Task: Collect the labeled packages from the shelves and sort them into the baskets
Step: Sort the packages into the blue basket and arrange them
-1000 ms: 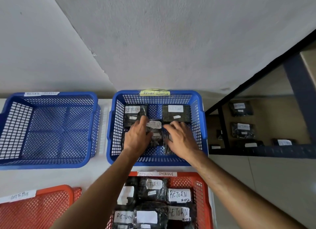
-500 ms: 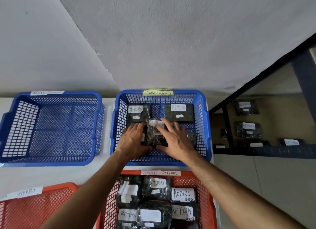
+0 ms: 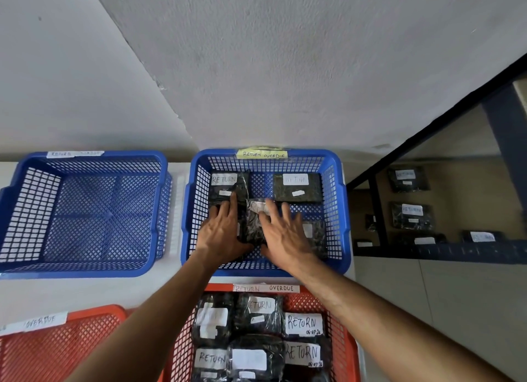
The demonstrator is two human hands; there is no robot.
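1. White bench [image 3: 176, 289] under grey walls; dark shelves [image 3: 445, 251] at right carry more labeled packages.
2. Blue basket tagged "RETURN OVERDUE" [image 3: 338, 210] sits far centre; bare mesh shows between its two rear packages.
3. Centre package [image 3: 255, 224] lies in that basket, long axis running away from the person, label at far end.
4. Left hand [image 3: 222, 233] and right hand [image 3: 283, 233] flank it, fingers straight and spread, pressing flat against it.
5. Second blue basket [image 3: 85, 213] stands just left.

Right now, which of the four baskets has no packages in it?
The blue basket at far left, tagged with a white label: its mesh floor is bare. The near-left orange basket is partly out of frame.
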